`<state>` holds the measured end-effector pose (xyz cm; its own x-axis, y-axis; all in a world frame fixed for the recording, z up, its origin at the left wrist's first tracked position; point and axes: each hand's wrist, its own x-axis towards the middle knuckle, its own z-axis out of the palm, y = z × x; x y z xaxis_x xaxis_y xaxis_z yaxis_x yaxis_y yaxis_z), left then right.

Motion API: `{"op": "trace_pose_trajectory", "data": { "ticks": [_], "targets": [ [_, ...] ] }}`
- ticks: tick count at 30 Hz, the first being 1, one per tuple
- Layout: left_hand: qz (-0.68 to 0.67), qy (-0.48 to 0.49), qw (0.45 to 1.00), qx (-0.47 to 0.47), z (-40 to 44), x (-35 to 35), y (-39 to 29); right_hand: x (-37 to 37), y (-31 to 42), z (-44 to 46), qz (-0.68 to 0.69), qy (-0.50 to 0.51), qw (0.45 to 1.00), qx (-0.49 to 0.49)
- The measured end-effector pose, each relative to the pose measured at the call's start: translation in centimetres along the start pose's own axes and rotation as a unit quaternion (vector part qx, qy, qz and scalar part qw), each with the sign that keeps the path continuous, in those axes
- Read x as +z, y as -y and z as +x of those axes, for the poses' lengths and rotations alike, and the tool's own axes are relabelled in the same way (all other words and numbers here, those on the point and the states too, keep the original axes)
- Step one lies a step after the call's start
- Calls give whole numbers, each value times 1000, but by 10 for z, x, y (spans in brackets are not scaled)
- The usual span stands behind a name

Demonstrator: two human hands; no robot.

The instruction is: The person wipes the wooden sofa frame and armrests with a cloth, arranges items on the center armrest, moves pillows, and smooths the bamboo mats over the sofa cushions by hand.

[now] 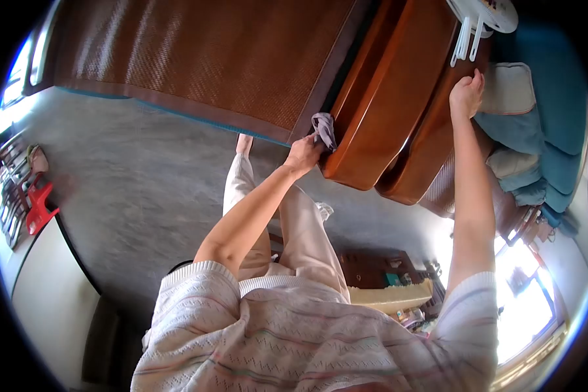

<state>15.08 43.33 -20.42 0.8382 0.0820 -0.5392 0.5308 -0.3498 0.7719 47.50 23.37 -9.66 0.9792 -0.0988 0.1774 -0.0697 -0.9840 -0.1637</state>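
My left hand (304,157) is closed around a crumpled greyish-purple cloth (323,130), which touches the edge of a glossy brown wooden panel (372,111). My right hand (467,96) is at the far side of the wood, its fingers curled together; whatever may be inside them is hidden. Just above it, two white handles (464,42) stick out from flat, round white pieces that look like hand fans. Close beside the right hand lies a light grey cushion (511,88).
A brown woven mat (196,59) covers the bed-like surface at upper left. Blue-green cushions (562,124) line the right side. A red plastic stool (40,206) stands at far left on the grey floor (144,176). A dark wooden cabinet (366,264) is behind me.
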Motion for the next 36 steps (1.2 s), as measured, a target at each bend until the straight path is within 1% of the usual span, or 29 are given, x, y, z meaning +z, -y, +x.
{"op": "trace_pose_trajectory", "data": {
  "ticks": [1, 2, 3, 5, 6, 7, 8, 9, 11, 12, 13, 15, 16, 17, 19, 21, 22, 23, 25, 26, 27, 28, 29, 31, 32, 33, 34, 35, 36],
  "targets": [
    [14, 25, 999, 21, -6, -16, -13, 3, -4, 3, 0, -4, 1000, -9],
    [-119, 69, 981, -135, -14, -30, -29, 8, -8, 6, 4, -7, 1000, -14],
    [-196, 102, 961, -165, -21, -33, -22, 7, -9, 8, 8, 7, 1000, -18],
    [-342, 170, 898, -218, -35, -40, 3, 2, -13, 10, 16, 38, 999, -23],
    [-462, 143, 836, -260, -50, -54, -6, 11, -34, 24, 9, 57, 996, -64],
    [-573, 115, 757, -294, -65, -69, -17, 17, -48, 37, 2, 75, 992, -104],
    [-674, 130, 662, -300, -73, -80, -18, -3, -40, 36, 4, 147, 986, -82],
    [-683, 79, 692, -222, -89, -95, -36, -17, -37, 32, 11, 172, 982, -75],
    [-796, 143, 546, -219, -92, -107, -26, -45, -26, 13, 109, 218, 969, -39],
    [-795, 103, 567, -192, -101, -121, -49, -53, -19, 0, 153, 208, 965, -50],
    [-813, 138, 551, -125, -99, -123, -49, -63, -12, -19, 192, 197, 960, -57],
    [-841, 214, 495, -49, -95, -130, -63, -96, 16, -68, 333, 258, 905, -56],
    [-834, 213, 508, -46, -94, -135, -74, -123, 36, -91, 400, 332, 854, -1],
    [-814, 256, 521, 28, -91, -135, -76, -145, 51, -114, 463, 402, 788, 54],
    [-803, 246, 542, -2, -91, -137, -87, -154, 63, -143, 488, 473, 731, 52],
    [-804, 226, 548, -37, -94, -137, -103, -161, 73, -165, 531, 515, 669, 77],
    [-803, 218, 552, -55, -93, -136, -110, -164, 77, -174, 549, 516, 651, 94],
    [-797, 240, 552, -47, -91, -136, -115, -166, 80, -180, 566, 517, 633, 111],
    [-790, 276, 547, -28, -90, -136, -120, -164, 81, -191, 567, 517, 633, 108],
    [-743, 272, 612, -21, -89, -136, -124, -157, 77, -196, 578, 546, 590, 141],
    [-696, 277, 662, -33, -83, -131, -120, -155, 73, -201, 590, 571, 543, 175],
    [-644, 283, 710, -43, -76, -124, -113, -160, 73, -205, 588, 585, 507, 235],
    [-587, 289, 755, -53, -71, -118, -107, -159, 68, -209, 608, 577, 493, 234],
    [-476, 328, 816, -23, -79, -123, -136, -139, 52, -219, 646, 561, 465, 227],
    [-424, 345, 837, 19, -80, -120, -145, -127, 38, -222, 671, 559, 437, 217],
    [-371, 362, 853, 62, -81, -116, -151, -131, 35, -220, 684, 529, 438, 246],
    [-436, 391, 807, 69, -81, -110, -151, -137, 30, -219, 695, 500, 438, 276],
    [-385, 389, 835, 56, -79, -105, -157, -144, 24, -216, 705, 469, 437, 304],
    [-333, 384, 860, 45, -77, -101, -165, -152, 12, -211, 713, 457, 436, 303]
  ]
}}
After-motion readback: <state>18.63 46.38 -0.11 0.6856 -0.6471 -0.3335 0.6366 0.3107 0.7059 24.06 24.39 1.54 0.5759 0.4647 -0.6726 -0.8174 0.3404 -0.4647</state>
